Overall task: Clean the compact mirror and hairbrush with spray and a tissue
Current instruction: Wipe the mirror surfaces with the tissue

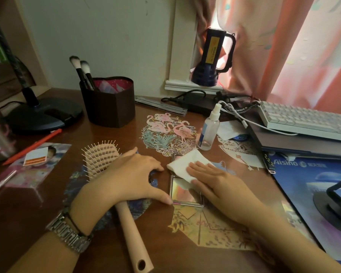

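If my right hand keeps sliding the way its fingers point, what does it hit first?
Probably the left hand. The right hand, flat on the tissue over the mirror, points up-left toward the left fingers; the hairbrush lies further on.

hands [134,174] 2 | makeup brushes [81,71] 2 | spray bottle [209,131] 1 | hairbrush [104,158] 1

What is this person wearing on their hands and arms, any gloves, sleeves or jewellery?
No gloves and no sleeves in view: both forearms are bare. The left hand has a silver metal link watch band on its wrist, with a thin dark cord bracelet beside it. The right hand and its wrist show nothing worn, and no rings are visible.
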`<state>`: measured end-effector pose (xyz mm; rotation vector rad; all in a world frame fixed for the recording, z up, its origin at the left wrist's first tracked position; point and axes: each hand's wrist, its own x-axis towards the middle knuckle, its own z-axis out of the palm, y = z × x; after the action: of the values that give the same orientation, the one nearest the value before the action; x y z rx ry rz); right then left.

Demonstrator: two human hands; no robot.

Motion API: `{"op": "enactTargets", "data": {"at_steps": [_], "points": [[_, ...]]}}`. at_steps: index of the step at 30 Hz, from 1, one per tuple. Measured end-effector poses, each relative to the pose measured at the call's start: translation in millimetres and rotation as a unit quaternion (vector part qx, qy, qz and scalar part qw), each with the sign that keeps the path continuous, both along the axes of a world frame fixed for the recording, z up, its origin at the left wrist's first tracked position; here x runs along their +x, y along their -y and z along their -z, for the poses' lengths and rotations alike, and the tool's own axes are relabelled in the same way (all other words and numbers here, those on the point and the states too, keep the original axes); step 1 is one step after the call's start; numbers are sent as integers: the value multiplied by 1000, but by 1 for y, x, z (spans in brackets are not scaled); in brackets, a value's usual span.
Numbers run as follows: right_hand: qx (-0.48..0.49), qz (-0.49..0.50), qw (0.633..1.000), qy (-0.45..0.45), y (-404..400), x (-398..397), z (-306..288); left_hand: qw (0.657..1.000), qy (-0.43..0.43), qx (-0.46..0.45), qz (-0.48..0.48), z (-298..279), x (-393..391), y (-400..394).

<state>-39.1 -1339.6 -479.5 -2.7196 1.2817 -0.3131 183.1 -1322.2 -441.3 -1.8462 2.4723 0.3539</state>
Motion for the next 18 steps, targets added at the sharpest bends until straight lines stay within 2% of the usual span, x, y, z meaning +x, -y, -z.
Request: {"op": "enactTargets", "data": {"at_steps": [9,18], "points": [[-2,-1,1000,-17,30,3,7,1000,1,-24,0,1,-4,1],[28,-32,999,-8,6,-2,4,1000,-9,-20,-7,-1,-5,0]]}}
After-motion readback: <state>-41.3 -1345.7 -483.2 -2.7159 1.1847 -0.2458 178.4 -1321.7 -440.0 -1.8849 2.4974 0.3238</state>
